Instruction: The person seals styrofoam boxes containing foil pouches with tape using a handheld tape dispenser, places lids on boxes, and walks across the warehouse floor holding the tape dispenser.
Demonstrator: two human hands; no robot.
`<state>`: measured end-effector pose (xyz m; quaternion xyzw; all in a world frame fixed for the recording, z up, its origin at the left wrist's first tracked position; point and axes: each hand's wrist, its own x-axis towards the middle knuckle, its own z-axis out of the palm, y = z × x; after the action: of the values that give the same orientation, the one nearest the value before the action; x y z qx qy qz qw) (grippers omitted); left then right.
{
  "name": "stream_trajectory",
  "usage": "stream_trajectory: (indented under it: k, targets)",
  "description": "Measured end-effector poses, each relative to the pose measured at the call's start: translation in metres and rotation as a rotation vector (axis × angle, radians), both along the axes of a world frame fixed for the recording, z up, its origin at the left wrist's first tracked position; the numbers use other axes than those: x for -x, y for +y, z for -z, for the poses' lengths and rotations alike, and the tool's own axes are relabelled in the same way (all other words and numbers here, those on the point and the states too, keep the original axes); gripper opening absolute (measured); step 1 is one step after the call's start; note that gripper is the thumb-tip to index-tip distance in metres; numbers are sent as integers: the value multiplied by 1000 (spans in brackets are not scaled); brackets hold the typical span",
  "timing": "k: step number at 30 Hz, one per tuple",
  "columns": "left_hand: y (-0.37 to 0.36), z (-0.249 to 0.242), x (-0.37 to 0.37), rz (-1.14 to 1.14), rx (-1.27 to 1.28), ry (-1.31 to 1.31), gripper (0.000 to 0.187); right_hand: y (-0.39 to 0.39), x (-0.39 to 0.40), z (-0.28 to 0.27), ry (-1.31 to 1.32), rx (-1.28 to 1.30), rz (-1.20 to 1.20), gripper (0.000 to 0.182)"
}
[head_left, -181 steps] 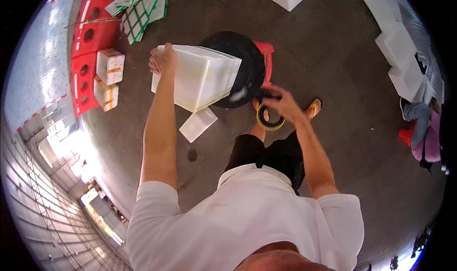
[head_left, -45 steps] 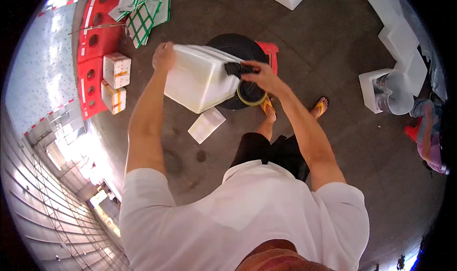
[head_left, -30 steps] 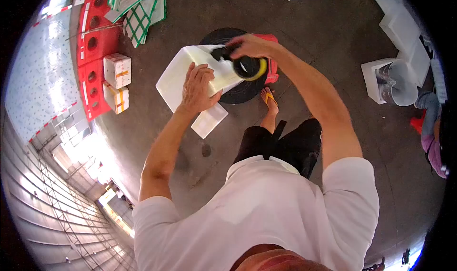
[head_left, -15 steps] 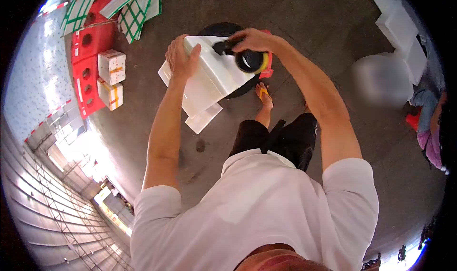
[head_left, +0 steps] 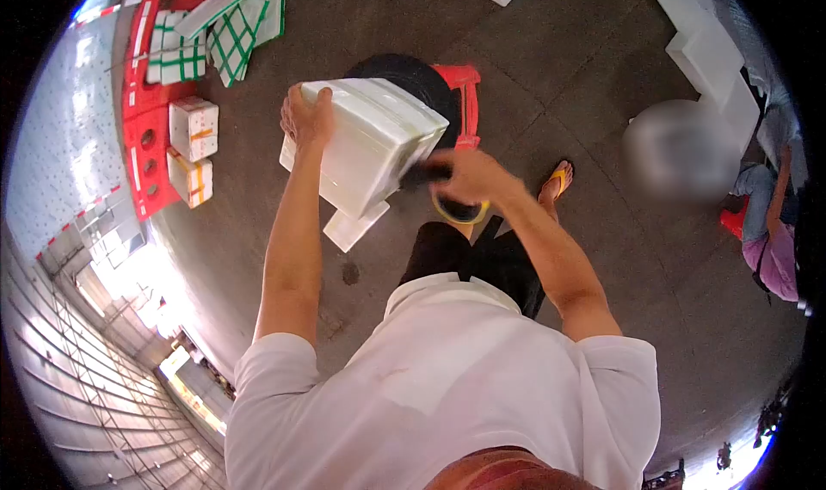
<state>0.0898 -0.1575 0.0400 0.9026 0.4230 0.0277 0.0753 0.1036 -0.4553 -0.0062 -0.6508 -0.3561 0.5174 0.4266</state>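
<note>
A white foam box (head_left: 357, 150) sits tilted in front of me over a round black thing that looks like a tire (head_left: 404, 73). My left hand (head_left: 307, 118) grips the box's far left edge, thumb on top. Close against its right side, my right hand (head_left: 476, 182) is closed around a tape dispenser (head_left: 420, 174), partly smeared by motion. The dispenser's roll with a yellow rim (head_left: 482, 210) shows below that hand. A flat white foam piece (head_left: 354, 228) sticks out under the box's near end.
A red plastic stand (head_left: 465, 103) is beside the black round thing. Red barriers (head_left: 151, 163), taped foam boxes (head_left: 194, 129) and green-striped foam pieces (head_left: 232, 38) are at left. White foam boxes (head_left: 705, 55) line the right, where another person (head_left: 770, 240) sits.
My right hand and the dispenser have come from the box's top down past its right edge, toward me. The box has turned and tilted; my left hand stays on it.
</note>
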Motion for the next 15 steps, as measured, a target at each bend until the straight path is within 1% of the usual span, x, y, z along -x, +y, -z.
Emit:
stream_trajectory:
  k: [1, 2, 3, 5, 6, 7, 8, 9, 11, 12, 13, 15]
  targets:
    - [1, -1, -3, 13, -8, -14, 61, 0, 3, -10, -299, 60, -255, 56]
    - [6, 1, -3, -127, 12, -2, 62, -3, 20, -4, -265, -13, -294, 57]
    - [12, 4, -6, -265, 34, 0, 63, -12, 21, 5, -262, -40, -122, 56]
    - [16, 3, -13, -278, 35, -51, 66, -30, 27, 24, -254, -125, 221, 56]
    - [13, 4, -12, -223, 14, -49, 67, -33, 4, 12, 70, -100, 465, 59]
    - [9, 5, -1, -174, -1, -31, 68, -25, -17, 5, 265, -61, 785, 58]
    - [6, -3, -3, -179, 68, -29, 68, -9, -25, 8, 355, -36, 936, 58]
    - [4, 0, -2, -190, 67, -38, 68, 7, -33, 11, 439, -24, 1096, 59]
    - [9, 1, -2, -247, 29, -47, 68, 74, -5, 29, 7, -320, 1531, 56]
    - [16, 3, 0, -283, 24, -43, 68, 83, 13, 27, 87, -386, 1546, 57]
    - [17, -4, -4, -294, 50, -15, 69, 80, 27, 28, 145, -337, 1484, 59]
    - [11, -25, -12, -196, 139, 90, 76, 56, 34, 24, 264, -144, 1374, 63]
